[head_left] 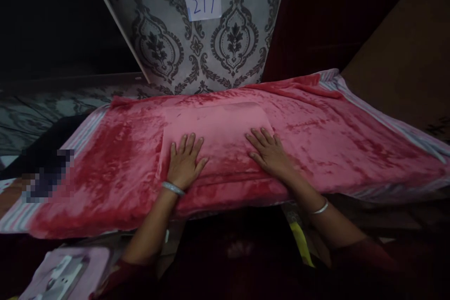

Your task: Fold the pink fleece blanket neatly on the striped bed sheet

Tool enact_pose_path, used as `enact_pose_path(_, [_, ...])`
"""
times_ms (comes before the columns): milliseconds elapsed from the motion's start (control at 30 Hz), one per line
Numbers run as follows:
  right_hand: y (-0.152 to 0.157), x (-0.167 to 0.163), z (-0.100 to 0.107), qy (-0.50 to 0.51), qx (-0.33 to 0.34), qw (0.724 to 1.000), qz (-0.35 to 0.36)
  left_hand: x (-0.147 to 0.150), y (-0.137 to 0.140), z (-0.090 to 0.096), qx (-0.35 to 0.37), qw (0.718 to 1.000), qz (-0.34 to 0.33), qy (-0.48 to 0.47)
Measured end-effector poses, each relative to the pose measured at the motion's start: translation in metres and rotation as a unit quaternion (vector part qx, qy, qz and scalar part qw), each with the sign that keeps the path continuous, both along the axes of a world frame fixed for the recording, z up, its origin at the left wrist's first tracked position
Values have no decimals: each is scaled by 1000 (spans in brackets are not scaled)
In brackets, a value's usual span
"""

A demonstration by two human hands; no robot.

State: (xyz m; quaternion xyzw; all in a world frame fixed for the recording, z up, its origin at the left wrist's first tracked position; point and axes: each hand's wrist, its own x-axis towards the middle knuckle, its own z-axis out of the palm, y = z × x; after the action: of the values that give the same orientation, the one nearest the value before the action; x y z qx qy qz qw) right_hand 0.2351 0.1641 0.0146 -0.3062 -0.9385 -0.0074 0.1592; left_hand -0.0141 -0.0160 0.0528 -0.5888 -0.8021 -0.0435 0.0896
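My left hand lies flat, fingers spread, palm down on the pink layer in the middle of the table. To its right, my right hand rests the same way, with nothing in its grasp. Between and beyond them is a smooth pink sheet-like piece with rounded far corners. Its near part looks plush and folded; I cannot tell where one layer ends. A red and pink plush blanket with striped borders spreads underneath and to both sides.
Patterned wallpaper bears a paper label reading 277. A large dark panel stands at the back left. At the lower left, a white device sits on a pink surface. A yellow strip shows below the table edge.
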Motion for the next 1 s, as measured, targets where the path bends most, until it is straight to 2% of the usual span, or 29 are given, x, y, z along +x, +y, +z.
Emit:
enact_pose_path(167, [1, 4, -6, 7, -4, 1000, -2, 0, 0, -10, 15, 1000, 11, -8])
enact_pose_path(400, [1, 4, -8, 43, -22, 999, -7, 0, -5, -9, 27, 999, 24, -8])
enact_pose_path(633, [-3, 55, -25, 115, -52, 987, 98, -10, -58, -11, 56, 998, 31, -8])
enact_pose_path(800, [-11, 81, -31, 136, -79, 984, 88, -39, -97, -20, 57, 995, -24, -77])
enact_pose_path(900, [-13, 81, -32, 161, -86, 980, 80, -52, -108, -20, 51, 990, -67, -111])
enact_pose_path(1000, [-14, 79, -34, 186, -85, 976, 70, -54, -111, -17, 54, 991, -66, -107])
